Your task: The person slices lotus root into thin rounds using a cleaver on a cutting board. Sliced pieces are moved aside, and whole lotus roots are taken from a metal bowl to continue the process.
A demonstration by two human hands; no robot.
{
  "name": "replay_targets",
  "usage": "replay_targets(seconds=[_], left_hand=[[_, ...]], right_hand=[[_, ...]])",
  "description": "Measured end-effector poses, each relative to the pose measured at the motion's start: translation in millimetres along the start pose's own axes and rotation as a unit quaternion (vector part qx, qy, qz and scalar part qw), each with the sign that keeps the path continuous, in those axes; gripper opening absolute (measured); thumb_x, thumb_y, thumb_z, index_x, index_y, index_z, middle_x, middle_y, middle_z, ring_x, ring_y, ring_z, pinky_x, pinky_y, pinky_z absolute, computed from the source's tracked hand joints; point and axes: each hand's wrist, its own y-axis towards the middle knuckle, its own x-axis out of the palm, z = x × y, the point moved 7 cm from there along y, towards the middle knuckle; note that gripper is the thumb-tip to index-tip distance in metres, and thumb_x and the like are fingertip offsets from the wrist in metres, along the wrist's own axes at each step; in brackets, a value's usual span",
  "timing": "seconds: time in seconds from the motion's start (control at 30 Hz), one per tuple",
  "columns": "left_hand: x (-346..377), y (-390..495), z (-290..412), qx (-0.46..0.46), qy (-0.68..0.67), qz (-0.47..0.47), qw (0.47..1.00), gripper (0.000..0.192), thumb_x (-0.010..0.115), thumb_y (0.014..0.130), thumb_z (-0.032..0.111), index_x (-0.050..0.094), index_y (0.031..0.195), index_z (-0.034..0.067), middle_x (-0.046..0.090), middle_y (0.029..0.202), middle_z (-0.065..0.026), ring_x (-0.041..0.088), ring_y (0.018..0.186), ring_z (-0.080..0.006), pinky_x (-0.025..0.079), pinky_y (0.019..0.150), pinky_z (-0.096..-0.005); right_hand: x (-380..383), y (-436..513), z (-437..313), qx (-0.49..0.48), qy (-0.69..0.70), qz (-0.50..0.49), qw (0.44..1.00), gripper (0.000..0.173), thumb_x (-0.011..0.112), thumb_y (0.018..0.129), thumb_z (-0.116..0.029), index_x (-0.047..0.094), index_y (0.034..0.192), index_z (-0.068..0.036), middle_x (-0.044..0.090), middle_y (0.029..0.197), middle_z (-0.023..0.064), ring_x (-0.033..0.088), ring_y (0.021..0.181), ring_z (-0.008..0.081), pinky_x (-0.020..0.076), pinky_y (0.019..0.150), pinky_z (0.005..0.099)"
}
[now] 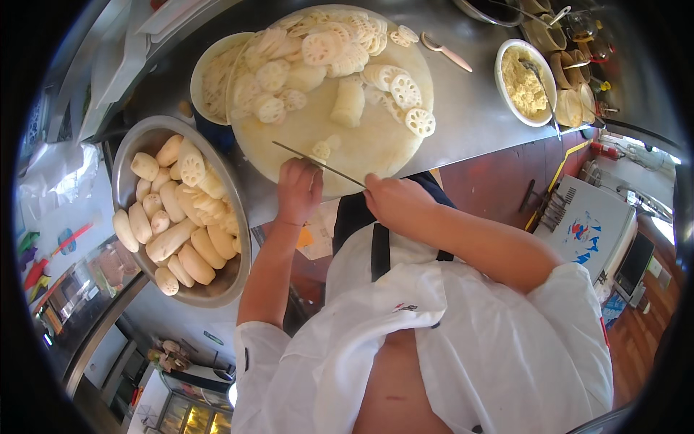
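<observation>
My right hand (398, 202) grips the handle end of a kitchen knife (325, 165), its blade seen nearly edge-on over the near part of a round cutting board (282, 146). Beside the blade, the curled fingers of my left hand (299, 187) press on a piece of lotus root, mostly hidden by the hand. Just beyond the blade lie small cut slices (321, 149). Farther back on the board are a peeled lotus root length (348, 103), a fanned row of slices (405, 91) and a large heap of slices (325, 46).
A steel basin (238, 271) of peeled lotus roots (179, 238) stands at left. A bowl (196, 81) of slices touches the board's left side. Rightward on the steel counter (461, 119) are a peeler (447, 51), a white bowl (500, 89) of yellow mash with a spoon, and seasoning containers (569, 106).
</observation>
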Motion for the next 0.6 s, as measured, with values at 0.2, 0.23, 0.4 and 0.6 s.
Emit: replay_targets(seconds=[0.2,0.23,0.4,0.6], left_hand=[[-1,0,-3,-0.004,-0.003,-0.017,1.0,0.021,0.074,0.084,0.001,0.07,0.104,0.006,0.066,0.108,-0.0135,0.062,0.104,-0.0397,0.054,0.09,-0.049],[0,-4,-4,-0.006,-0.003,-0.018,1.0,0.02,0.073,0.084,0.001,0.07,0.104,0.006,0.066,0.107,-0.0139,0.062,0.104,-0.0399,0.054,0.09,-0.0494],[0,-13,-6,-0.003,-0.001,0.013,1.0,0.021,0.073,0.085,0.002,0.07,0.106,0.005,0.065,0.109,-0.0161,0.062,0.106,-0.041,0.053,0.091,-0.0503],[-1,-6,-5,-0.008,-0.009,0.0,1.0,0.022,0.073,0.085,0.002,0.069,0.106,0.004,0.065,0.113,-0.0166,0.062,0.105,-0.0416,0.053,0.091,-0.0504]], right_hand=[[11,24,2,-0.028,0.014,0.027,0.999,0.023,0.052,0.109,-0.023,0.054,0.105,-0.001,0.071,0.083,0.0246,0.07,0.08,0.0473,0.0553,0.071,0.0563],[4,14,-2,-0.034,0.013,0.019,0.999,0.023,0.052,0.109,-0.023,0.054,0.106,-0.001,0.071,0.083,0.0248,0.071,0.081,0.0472,0.0555,0.071,0.0564],[-4,-8,-8,-0.014,0.015,0.009,1.0,0.023,0.052,0.109,-0.023,0.054,0.107,0.0,0.072,0.084,0.0242,0.071,0.081,0.0474,0.0552,0.072,0.0569],[15,37,-6,-0.002,0.031,-0.023,0.999,0.016,0.055,0.1,-0.01,0.054,0.11,0.003,0.074,0.096,0.0263,0.074,0.092,0.0482,0.0589,0.078,0.0561]])
